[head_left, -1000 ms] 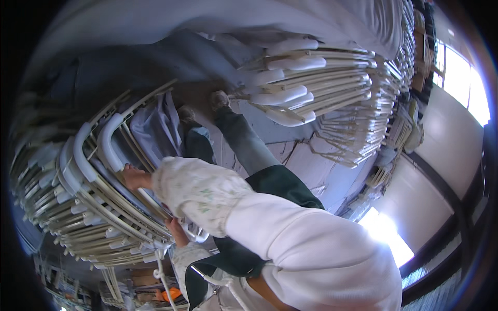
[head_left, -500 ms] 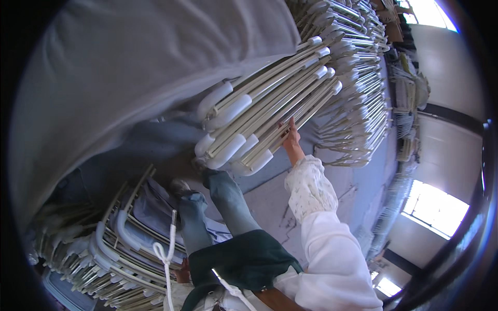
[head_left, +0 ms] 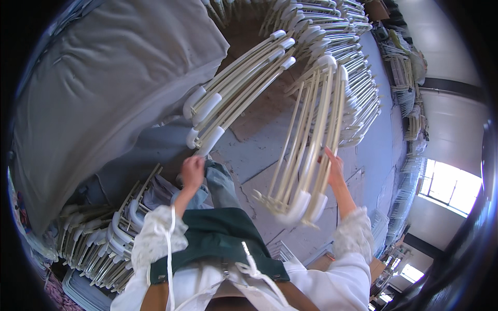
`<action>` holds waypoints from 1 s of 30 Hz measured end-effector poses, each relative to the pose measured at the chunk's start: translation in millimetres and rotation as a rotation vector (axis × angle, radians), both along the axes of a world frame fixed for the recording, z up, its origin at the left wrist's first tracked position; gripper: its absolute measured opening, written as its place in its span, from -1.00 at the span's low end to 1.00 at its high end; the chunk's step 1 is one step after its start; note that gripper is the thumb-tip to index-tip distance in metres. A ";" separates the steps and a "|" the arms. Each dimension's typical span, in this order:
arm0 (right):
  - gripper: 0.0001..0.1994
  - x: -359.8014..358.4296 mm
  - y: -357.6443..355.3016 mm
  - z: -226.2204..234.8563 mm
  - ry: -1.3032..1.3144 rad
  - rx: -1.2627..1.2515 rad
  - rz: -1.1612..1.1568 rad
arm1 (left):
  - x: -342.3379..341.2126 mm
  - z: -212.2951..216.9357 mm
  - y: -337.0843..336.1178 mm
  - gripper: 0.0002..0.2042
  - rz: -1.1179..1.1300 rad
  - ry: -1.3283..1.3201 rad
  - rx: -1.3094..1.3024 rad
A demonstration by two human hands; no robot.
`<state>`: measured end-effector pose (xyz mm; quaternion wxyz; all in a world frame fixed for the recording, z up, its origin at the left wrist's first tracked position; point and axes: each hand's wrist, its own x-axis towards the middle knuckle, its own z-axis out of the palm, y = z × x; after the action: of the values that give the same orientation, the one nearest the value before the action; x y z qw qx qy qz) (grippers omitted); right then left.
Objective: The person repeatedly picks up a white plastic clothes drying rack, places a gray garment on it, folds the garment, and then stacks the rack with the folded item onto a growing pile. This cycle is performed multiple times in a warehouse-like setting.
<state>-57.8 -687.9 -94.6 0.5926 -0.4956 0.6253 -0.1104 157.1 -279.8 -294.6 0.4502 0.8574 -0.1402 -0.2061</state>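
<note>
My right hand (head_left: 335, 167) is closed on the outer bar of a group of cream metal tube frames (head_left: 320, 127) with white covered corners. These frames hang tilted beside the large row of similar ones. My left hand (head_left: 193, 172) has its fingers curled, just below the white corner of a second group of frames (head_left: 248, 72). Whether it touches that corner I cannot tell. This second group leans against the grey cloth-covered pile (head_left: 129, 67) on the left.
A long row of cream frames (head_left: 358, 78) stands at the far right. Lower left, more stacked frames (head_left: 96, 243) sit near my leg. Brown cardboard (head_left: 264, 103) lies on the grey floor (head_left: 249, 181). Windows (head_left: 451, 184) are in the wall at right.
Part of the frame bundle has come away to the right with my right hand; the other part stays by the grey cloth. My left hand has risen from the lower-left stack toward that remaining part.
</note>
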 end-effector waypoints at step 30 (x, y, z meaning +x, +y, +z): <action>-0.59 619.2 262.0 265.6 -0.183 -0.319 2.045 | 215.5 305.0 160.7 -0.93 1.225 0.596 -1.521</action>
<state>561.4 -425.9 171.1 0.3761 -0.8518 -0.1628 0.3263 372.7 -119.1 10.4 0.9202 0.1828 0.3463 -0.0017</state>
